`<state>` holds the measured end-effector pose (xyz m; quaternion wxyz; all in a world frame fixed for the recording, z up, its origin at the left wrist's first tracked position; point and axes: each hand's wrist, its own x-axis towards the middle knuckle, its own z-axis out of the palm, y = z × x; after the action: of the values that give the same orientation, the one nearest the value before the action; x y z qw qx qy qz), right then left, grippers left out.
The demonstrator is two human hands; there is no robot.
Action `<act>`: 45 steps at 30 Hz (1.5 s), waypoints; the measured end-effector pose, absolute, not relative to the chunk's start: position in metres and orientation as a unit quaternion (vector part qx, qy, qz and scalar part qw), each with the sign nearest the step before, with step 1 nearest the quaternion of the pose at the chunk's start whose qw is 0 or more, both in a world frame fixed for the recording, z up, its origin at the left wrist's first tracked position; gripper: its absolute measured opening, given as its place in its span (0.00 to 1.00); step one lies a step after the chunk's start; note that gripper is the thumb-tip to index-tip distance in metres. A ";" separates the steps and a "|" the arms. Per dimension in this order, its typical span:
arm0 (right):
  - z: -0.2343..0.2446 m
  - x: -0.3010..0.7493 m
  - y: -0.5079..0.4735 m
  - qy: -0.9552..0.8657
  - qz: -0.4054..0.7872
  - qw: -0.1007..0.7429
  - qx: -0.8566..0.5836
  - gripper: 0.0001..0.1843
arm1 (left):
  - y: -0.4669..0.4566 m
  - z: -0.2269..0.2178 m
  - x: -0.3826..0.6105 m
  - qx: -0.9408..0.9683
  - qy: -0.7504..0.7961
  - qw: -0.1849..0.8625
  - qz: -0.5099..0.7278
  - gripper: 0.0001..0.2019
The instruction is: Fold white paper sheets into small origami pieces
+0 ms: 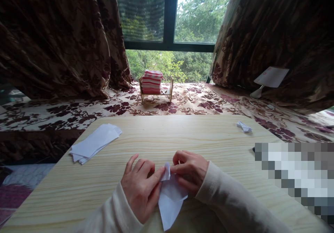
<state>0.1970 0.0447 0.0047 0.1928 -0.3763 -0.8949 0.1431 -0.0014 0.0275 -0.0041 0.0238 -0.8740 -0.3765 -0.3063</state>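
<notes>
Paper folding mid-way: left hand (142, 187) and right hand (190, 172) both pinch a partly folded white paper (169, 200) at the desk (182, 135) near edge, one folded piece (244, 126) finished, paper stack (95, 143) still unfolded.

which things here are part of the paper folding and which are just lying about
In use: folded white paper, pinched by left hand and right hand; paper stack; small folded piece.
Lying about: striped cloths on wooden rack; white card.
</notes>
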 end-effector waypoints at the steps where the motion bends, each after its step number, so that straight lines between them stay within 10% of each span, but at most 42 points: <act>1: 0.004 0.197 0.045 -0.895 0.142 0.191 -0.377 0.13 | 0.027 -0.004 -0.001 -0.874 -0.375 0.023 -0.308 0.15; 45: -0.016 0.206 0.054 -0.891 0.155 0.252 -0.345 0.24 | -0.007 -0.014 0.017 -0.840 -0.392 0.057 -0.369 0.13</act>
<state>0.2063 0.0540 -0.0156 0.2520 -0.3447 -0.8908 0.1552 0.0170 -0.0069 -0.0137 0.0575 -0.8404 -0.3923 -0.3695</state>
